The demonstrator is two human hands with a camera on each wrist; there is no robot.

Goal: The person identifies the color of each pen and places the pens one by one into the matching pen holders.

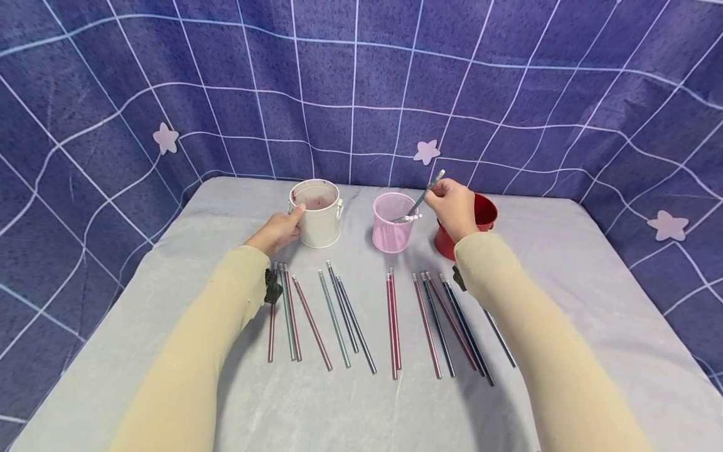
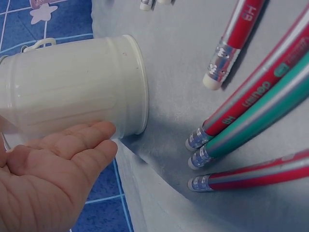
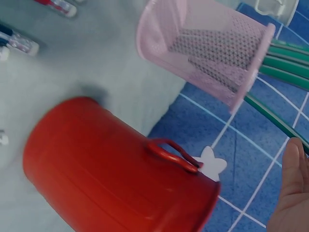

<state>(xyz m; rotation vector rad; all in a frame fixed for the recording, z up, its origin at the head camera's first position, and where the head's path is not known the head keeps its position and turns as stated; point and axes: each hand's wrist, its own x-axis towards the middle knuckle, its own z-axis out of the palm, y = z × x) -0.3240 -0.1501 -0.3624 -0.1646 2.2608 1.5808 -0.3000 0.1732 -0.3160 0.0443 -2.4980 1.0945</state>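
Right grip (image 1: pixel 454 206) pinching green pencil (image 1: pixel 418 202), lower end inside pink mesh cup (image 1: pixel 390 240) | left grip (image 1: pixel 278 231) holding cream bucket (image 1: pixel 323 229) by its rim | red bucket (image 1: pixel 445 245) right of cup | loose pencils (image 1: pixel 391 326) on bench (image 1: pixel 361 417)

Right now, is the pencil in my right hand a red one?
No, the right hand holds a green pencil, its lower end inside the pink mesh cup.
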